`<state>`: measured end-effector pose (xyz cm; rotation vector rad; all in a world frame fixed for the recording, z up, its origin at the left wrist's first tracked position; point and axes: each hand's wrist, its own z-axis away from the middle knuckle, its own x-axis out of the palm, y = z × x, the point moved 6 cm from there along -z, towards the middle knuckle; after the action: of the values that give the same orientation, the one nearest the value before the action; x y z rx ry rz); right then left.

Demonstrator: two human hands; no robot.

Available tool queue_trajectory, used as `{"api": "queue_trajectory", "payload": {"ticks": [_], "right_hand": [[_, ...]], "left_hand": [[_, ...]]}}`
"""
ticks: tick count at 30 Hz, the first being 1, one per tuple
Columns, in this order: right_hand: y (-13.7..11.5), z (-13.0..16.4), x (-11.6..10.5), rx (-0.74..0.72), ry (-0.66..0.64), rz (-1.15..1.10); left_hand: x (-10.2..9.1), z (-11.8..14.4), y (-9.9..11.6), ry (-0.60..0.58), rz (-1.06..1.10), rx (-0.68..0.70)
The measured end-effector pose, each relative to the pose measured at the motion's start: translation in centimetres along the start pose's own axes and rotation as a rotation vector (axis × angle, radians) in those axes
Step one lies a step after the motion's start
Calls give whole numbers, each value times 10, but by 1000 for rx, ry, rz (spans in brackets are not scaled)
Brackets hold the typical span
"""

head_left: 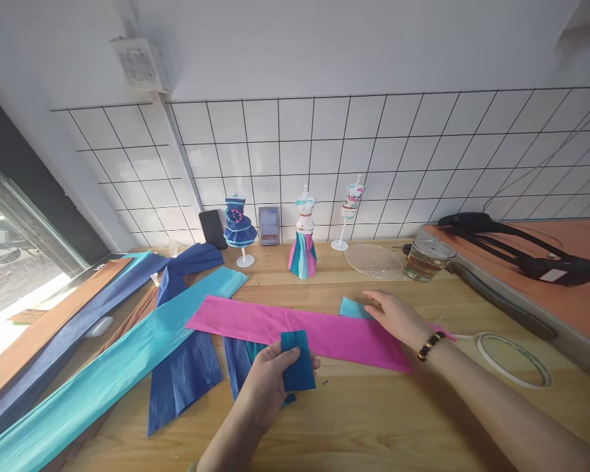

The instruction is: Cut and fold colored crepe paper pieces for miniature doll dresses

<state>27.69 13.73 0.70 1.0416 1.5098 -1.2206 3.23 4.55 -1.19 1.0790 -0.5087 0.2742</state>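
Paper strips cover the near-left part of the bench (pixel 354 419): a long turquoise strip (pixel 113 367) runs diagonally toward the near-left corner, dark blue strips (pixel 181 380) lie partly under it, and a brown strip (pixel 44 328) follows the left edge. A pink strip (pixel 299 331) lies across the middle, roughly parallel to the near edge.

The left hand (pixel 268 383) holds a small teal paper piece (pixel 297 360) just above the pink strip's near edge, its grip closed on the piece with the thumb on top and the fingers behind. The right hand (pixel 398 314) rests flat and open on the pink strip toward its right end, gripping nothing, fingertips beside a light teal scrap (pixel 354 307) that shows from behind the strip's far edge.

To place the teal piece well, I judge the flat hand should keep the pink strip taut and unmoving (crepe-like paper wrinkles easily) while the held piece comes down square to the strip's edge, pinched lightly so it does not crease.

Along the far edge stand three small mannequins in paper dresses (pixel 302 242), with a dark phone (pixel 211 229) leaning on the tiled wall. A glass jar (pixel 427 259) and a clear round disc (pixel 373 261) sit toward the far right, and a tape roll (pixel 514 359) lies near the right edge.
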Motion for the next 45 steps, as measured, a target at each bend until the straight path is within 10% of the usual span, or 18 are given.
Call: {"api": "queue_trajectory", "payload": {"ticks": [12, 18, 24, 30, 45], "right_hand": [[13, -26, 30, 69, -200, -95], [-7, -17, -10, 56, 88, -141], [-78, 23, -45, -73, 225, -358], [-136, 61, 5, 84, -272, -1210], [-126, 54, 40, 163, -260, -1269]], "left_hand": [[-4, -1, 2, 6, 63, 36], [-7, -3, 1, 35, 56, 41], [-13, -5, 4, 114, 85, 85], [-4, -4, 8, 92, 110, 113], [-1, -1, 6, 131, 116, 96]]}}
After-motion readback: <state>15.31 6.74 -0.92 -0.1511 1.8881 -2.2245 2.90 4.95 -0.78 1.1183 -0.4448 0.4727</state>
